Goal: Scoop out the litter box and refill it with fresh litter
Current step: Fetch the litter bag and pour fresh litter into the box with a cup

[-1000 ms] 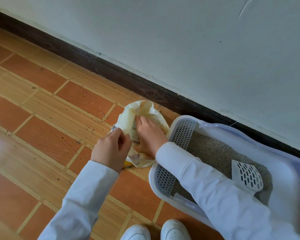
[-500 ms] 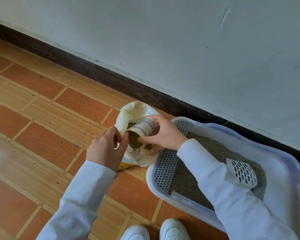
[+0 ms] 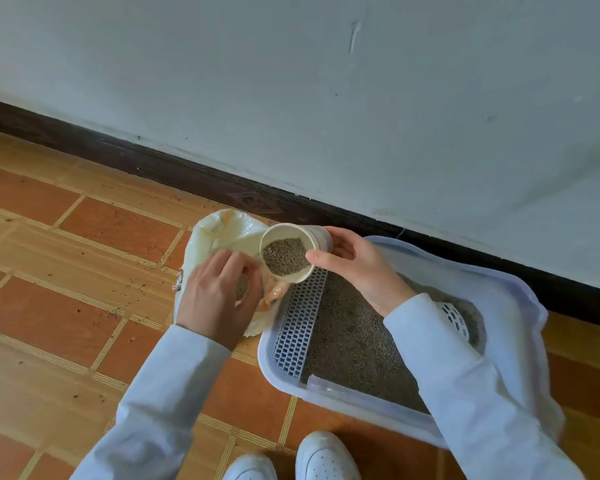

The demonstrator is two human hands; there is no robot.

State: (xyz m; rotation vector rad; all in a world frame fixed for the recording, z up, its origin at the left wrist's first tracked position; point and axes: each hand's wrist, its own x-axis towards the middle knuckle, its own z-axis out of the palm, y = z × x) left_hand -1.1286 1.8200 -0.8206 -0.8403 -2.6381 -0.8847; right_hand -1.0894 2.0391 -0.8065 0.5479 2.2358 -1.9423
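Note:
A white paper cup (image 3: 289, 252) half full of grey litter is tipped on its side, and my right hand (image 3: 355, 263) grips it by the base above the left end of the litter box (image 3: 520, 296). The pale plastic box holds grey litter (image 3: 350, 336) and has a grated step (image 3: 300, 323) at its left end. A cream litter bag (image 3: 222, 233) stands open on the floor left of the box. My left hand (image 3: 219, 292) rests over the bag's mouth with its fingers spread. A white slotted scoop (image 3: 452, 315) lies in the litter, partly behind my right sleeve.
Wall and dark skirting board (image 3: 125, 157) run right behind the bag and the box. Litter grains lie scattered on the orange tiled floor (image 3: 66, 306) to the left. My white shoes (image 3: 323, 457) stand at the near edge, just in front of the box.
My right hand has come out of the bag with the filled cup and carried it right toward the box. My left hand has let the bag's edge go and spread its fingers.

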